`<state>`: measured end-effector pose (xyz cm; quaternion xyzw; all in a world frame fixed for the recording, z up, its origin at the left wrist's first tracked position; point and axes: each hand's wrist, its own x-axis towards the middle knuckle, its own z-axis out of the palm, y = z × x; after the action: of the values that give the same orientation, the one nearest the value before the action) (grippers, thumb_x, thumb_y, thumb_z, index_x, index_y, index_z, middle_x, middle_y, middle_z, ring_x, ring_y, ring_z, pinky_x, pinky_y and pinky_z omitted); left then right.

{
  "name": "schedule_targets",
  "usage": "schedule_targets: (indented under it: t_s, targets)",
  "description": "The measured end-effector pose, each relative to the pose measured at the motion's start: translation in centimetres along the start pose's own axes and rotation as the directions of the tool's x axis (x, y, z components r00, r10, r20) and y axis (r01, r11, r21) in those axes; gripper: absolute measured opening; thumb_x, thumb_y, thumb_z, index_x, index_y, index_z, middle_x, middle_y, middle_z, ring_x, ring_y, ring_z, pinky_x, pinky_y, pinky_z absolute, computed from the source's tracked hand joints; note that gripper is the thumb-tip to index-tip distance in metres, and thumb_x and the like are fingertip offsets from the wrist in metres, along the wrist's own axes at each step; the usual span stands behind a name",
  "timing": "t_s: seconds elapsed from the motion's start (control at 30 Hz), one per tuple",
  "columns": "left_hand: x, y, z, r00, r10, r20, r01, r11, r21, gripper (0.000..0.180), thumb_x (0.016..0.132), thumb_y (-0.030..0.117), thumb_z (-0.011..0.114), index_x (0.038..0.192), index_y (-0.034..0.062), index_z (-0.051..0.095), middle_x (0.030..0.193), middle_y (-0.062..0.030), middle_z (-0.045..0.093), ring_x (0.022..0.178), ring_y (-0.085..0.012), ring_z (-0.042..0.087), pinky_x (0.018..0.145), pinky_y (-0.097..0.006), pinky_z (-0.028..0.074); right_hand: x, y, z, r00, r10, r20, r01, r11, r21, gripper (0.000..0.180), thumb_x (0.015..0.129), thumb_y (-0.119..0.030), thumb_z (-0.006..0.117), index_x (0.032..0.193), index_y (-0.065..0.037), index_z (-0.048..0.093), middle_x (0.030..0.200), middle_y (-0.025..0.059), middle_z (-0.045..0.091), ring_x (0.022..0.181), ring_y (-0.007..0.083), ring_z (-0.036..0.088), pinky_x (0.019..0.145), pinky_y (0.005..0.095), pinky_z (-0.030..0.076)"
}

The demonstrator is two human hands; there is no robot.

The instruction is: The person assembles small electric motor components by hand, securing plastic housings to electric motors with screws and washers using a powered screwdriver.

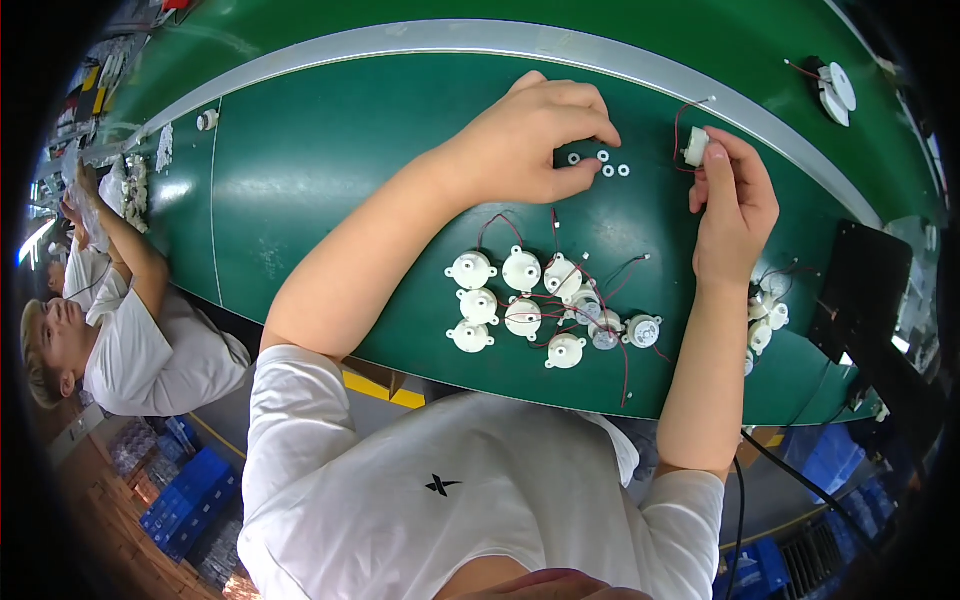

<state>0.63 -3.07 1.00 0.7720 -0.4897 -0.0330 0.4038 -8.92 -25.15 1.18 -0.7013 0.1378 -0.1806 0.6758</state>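
Observation:
My right hand (738,200) grips a small white round motor (697,147) with thin red and dark wires and a tiny white plug. My left hand (556,135) hovers over the green table with thumb and index finger apart. Beside its fingertips lie several small white ring washers (608,171); one sits partly between thumb and finger. Nearer to me, a loose group of white round motors (472,269) with side lugs and wires spreads across the table. Some of them show grey faces, such as this motor (643,331).
More white motors (765,320) lie beyond my right forearm, near a black panel (862,290). A grey rail (440,38) borders the table's far side; past it, a white part with wires (835,92) rests on a green surface. A co-worker (160,340) works at the left.

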Motion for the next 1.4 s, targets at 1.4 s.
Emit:
schedule_targets:
  t_s: [1.4]
  targets:
    - [1.1, 2.4, 3.0, 0.995, -0.05, -0.086, 0.067, 0.975, 0.211, 0.011, 0.078, 0.015, 0.075, 0.088, 0.0141, 0.07, 0.089, 0.0028, 0.059, 0.089, -0.0195, 0.052, 0.078, -0.037, 0.034, 0.3, 0.5, 0.8, 1.0, -0.022, 0.004, 0.022, 0.999, -0.037, 0.015, 0.098, -0.009, 0.064, 0.106, 0.003, 0.069, 0.09, 0.0014, 0.068, 0.08, 0.0059, 0.059, 0.07, 0.0199, 0.046]
